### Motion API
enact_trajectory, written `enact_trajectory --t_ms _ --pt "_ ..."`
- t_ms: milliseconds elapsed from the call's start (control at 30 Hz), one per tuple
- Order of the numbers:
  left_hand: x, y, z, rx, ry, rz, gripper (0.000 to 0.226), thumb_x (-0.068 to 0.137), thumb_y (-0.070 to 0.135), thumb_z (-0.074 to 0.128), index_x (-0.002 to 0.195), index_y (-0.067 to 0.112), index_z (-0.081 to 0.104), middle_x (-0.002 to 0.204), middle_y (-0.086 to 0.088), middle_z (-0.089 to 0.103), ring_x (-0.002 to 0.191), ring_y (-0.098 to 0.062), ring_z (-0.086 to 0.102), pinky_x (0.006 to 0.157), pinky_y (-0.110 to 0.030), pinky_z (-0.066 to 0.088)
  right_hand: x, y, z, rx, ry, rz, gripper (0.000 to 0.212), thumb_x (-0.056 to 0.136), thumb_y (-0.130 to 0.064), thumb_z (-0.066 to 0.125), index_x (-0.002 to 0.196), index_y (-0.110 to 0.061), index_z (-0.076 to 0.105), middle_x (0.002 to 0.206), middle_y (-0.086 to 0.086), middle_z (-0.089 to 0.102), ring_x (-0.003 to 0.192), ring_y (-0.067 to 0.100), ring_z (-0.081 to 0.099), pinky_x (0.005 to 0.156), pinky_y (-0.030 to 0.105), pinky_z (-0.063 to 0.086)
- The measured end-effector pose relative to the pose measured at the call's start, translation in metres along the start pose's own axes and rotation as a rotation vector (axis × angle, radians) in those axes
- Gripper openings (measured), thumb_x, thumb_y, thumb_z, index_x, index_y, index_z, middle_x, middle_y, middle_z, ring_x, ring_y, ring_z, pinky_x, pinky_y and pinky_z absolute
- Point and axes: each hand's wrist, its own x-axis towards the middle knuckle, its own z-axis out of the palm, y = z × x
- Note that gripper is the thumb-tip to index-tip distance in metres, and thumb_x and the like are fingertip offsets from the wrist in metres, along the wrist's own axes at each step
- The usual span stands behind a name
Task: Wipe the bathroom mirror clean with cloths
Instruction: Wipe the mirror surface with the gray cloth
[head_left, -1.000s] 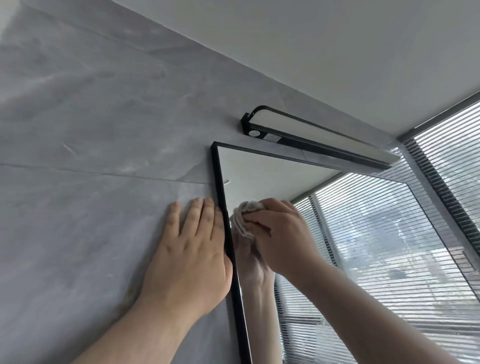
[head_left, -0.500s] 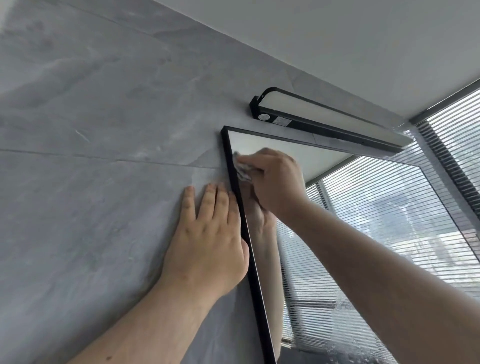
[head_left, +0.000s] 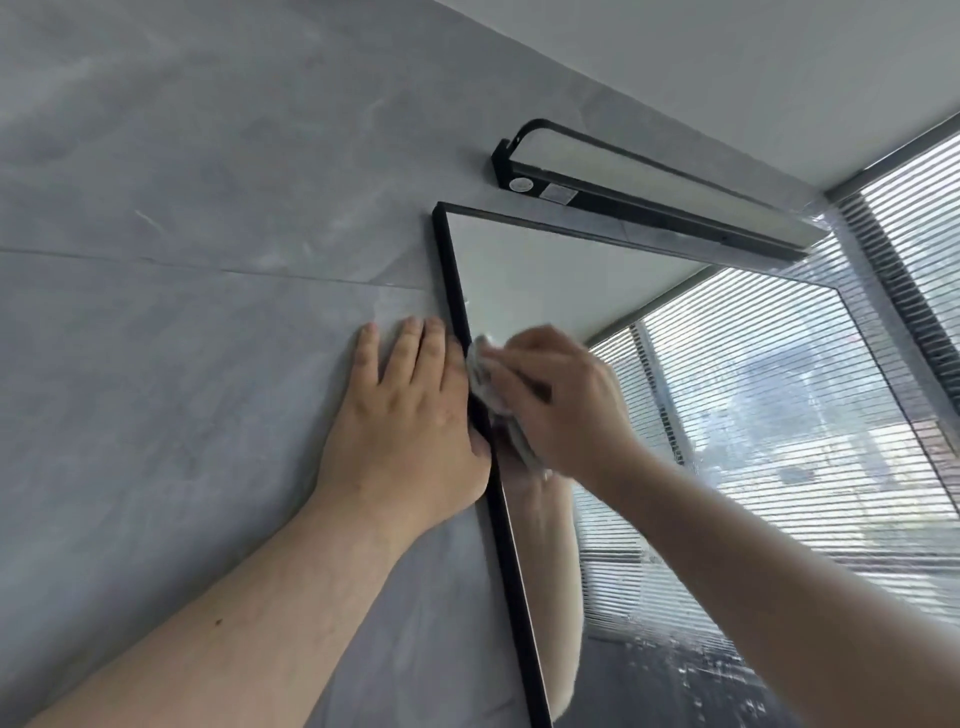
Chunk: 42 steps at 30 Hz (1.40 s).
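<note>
Wiping seems only partly done: the right hand (head_left: 566, 400), fingers curled round the crumpled cloth (head_left: 485, 379), presses it on the mirror (head_left: 545, 270) just beside the left hand (head_left: 410, 415), whose straight, nearly joined fingers lie flat on the wall (head_left: 208, 364), while smears (head_left: 691, 680) show well below them.

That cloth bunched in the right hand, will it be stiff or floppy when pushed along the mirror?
Probably floppy: the cloth is crumpled into folds under the right hand. Likely light, since it is a small wad. It should slide easily over the smooth mirror, perhaps catching at the black frame.
</note>
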Motion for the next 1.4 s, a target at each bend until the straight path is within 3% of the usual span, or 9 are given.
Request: enact_trajectory --t_ms 200,333,633,767,933,1100,1233,1300,1400 --pt "0.001 -0.003 -0.013 -0.006 -0.137 0.03 0.096 0.079 0.058 0.03 0.157 0.007 0.008 0.166 -0.014 0.001 0.153 -0.031 -0.007 0.121 -0.056 -0.008 -0.033 0.019 -0.007 -0.079 -0.022 -0.228 0.028 0.088 -0.012 0.063 0.112 -0.021 0.076 0.105 -0.003 0.068 0.085 0.022 0.066 0.073 0.035 0.055" --pt "0.001 -0.012 -0.014 0.089 -0.271 0.159 0.127 0.07 0.087 0.034 0.156 0.005 -0.011 0.164 -0.014 -0.018 0.15 -0.033 -0.022 0.118 -0.06 -0.013 0.032 0.017 -0.002 -0.084 -0.071 -0.109 0.031 0.09 -0.017 0.056 0.112 -0.021 0.077 0.11 -0.001 0.07 0.094 0.024 0.066 0.079 0.03 0.05" --pt "-0.001 -0.016 -0.009 0.091 -0.243 0.183 0.147 0.054 0.104 0.023 0.155 0.002 -0.009 0.165 -0.015 -0.014 0.151 -0.033 -0.02 0.119 -0.058 -0.01 0.122 0.018 0.013 -0.034 0.008 0.069 0.02 0.095 -0.021 0.062 0.107 -0.026 0.078 0.107 -0.009 0.068 0.101 0.016 0.063 0.086 0.027 0.045" --pt "-0.001 -0.015 -0.01 0.102 -0.25 0.188 0.146 0.055 0.104 0.023 0.155 0.003 -0.01 0.165 -0.015 -0.016 0.15 -0.033 -0.021 0.119 -0.058 -0.01 0.093 0.015 0.009 0.017 -0.007 0.059 0.019 0.096 -0.023 0.062 0.105 -0.026 0.078 0.105 -0.007 0.069 0.099 0.015 0.063 0.088 0.034 0.049" --pt "-0.003 -0.015 -0.012 0.112 -0.265 0.181 0.144 0.057 0.103 0.023 0.155 0.004 -0.014 0.164 -0.014 -0.018 0.15 -0.033 -0.023 0.119 -0.058 -0.011 0.01 0.014 -0.005 -0.051 -0.082 0.023 0.035 0.086 -0.007 0.064 0.11 -0.029 0.077 0.111 -0.009 0.069 0.103 0.016 0.061 0.087 0.026 0.045" --pt "-0.003 -0.014 -0.013 0.107 -0.28 0.165 0.145 0.057 0.103 0.027 0.155 0.004 -0.012 0.165 -0.014 -0.016 0.15 -0.032 -0.022 0.119 -0.057 -0.013 -0.078 0.008 -0.014 -0.034 -0.043 -0.081 0.038 0.081 -0.005 0.063 0.108 -0.027 0.077 0.108 -0.01 0.069 0.098 0.012 0.058 0.083 0.036 0.053" --pt "-0.003 -0.013 -0.013 0.083 -0.276 0.16 0.145 0.056 0.103 0.028 0.156 0.005 -0.011 0.165 -0.014 -0.015 0.151 -0.03 -0.021 0.119 -0.057 -0.014 -0.09 0.006 -0.016 -0.044 -0.008 -0.197 0.033 0.085 0.0 0.067 0.108 -0.022 0.077 0.111 -0.006 0.069 0.095 0.017 0.059 0.084 0.026 0.05" --pt "-0.003 -0.014 -0.012 0.076 -0.266 0.158 0.145 0.056 0.103 0.028 0.156 0.005 -0.01 0.165 -0.013 -0.015 0.151 -0.03 -0.021 0.119 -0.056 -0.014 -0.067 0.016 -0.012 -0.08 0.05 -0.135 0.024 0.088 -0.006 0.063 0.102 -0.019 0.079 0.106 -0.003 0.071 0.092 0.019 0.061 0.086 0.02 0.046" --pt "-0.003 -0.014 -0.012 0.091 -0.267 0.171 0.144 0.057 0.103 0.025 0.156 0.005 -0.011 0.165 -0.014 -0.017 0.151 -0.03 -0.022 0.119 -0.056 -0.013 -0.019 0.05 -0.012 -0.08 0.083 0.147 0.026 0.091 -0.007 0.062 0.108 -0.019 0.078 0.107 -0.003 0.068 0.1 0.024 0.063 0.089 0.032 0.052"
